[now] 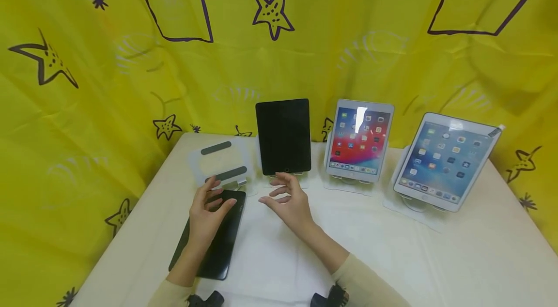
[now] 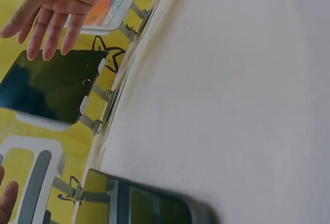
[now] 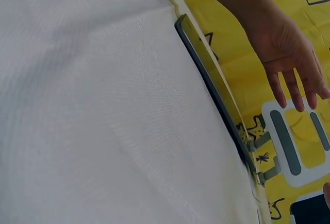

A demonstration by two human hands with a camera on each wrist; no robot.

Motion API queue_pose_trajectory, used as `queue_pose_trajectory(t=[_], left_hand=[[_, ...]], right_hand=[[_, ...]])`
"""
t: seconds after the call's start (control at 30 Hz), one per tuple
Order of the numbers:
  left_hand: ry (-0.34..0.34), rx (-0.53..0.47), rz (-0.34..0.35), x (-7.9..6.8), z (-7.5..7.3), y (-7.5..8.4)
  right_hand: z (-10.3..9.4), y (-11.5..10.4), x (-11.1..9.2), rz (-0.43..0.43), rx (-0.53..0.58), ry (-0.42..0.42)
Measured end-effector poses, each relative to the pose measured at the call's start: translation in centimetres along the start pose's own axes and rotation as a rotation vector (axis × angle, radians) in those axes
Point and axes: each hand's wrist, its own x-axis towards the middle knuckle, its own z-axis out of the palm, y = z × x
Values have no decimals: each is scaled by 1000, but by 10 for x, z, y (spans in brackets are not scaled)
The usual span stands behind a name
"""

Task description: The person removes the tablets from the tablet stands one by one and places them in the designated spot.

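Tablets [image 1: 220,251]: 4 (1 flat, 3 propped) | stands [image 1: 228,174]: 4 | left grip [image 1: 204,220]: released, over flat one | right grip [image 1: 295,206]: released

flat tablet [image 1: 223,245]: on table [image 1: 348,234], before leftmost stand [image 1: 232,173] | propped tablets [image 1: 361,140]: right of stand

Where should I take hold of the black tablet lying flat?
Probably by its two long edges, a hand coming in low from each side: the tablet is a thin, flat slab. Its right edge lies uncovered toward the right hand; the left hand hovers above it.
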Motion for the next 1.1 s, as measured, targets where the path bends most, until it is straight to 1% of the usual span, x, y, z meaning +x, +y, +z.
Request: queue_pose_trajectory(t=[0.1,0.17,0.33,0.43,0.53,0.67,0.77,0.9,1.07,1.1], left_hand=[[13,-10,31,1,7,-13],[22,-13,40,1,11,-19],[19,3,42,2,19,-22],[12,-1,49,4,23,-18],[5,-4,69,6,27,-6],[-20,-4,78,11,33,10],[-41,-26,83,15,41,13],[-53,-60,96,20,50,15],[-48,-88,99,26,60,12],[-45,-88,98,27,62,8]], right_hand=[[-3,3,2,6,20,37],[-6,5,3,-14,10,49],[-11,13,7,-67,-77,81],[-16,16,11,-68,-114,103],[-20,17,15,-58,-128,118],[-26,19,20,-46,-148,145],[-30,20,24,-50,-159,171],[-36,22,29,-59,-170,193],[-44,23,34,-22,-195,203],[-46,24,35,-15,-194,207]])
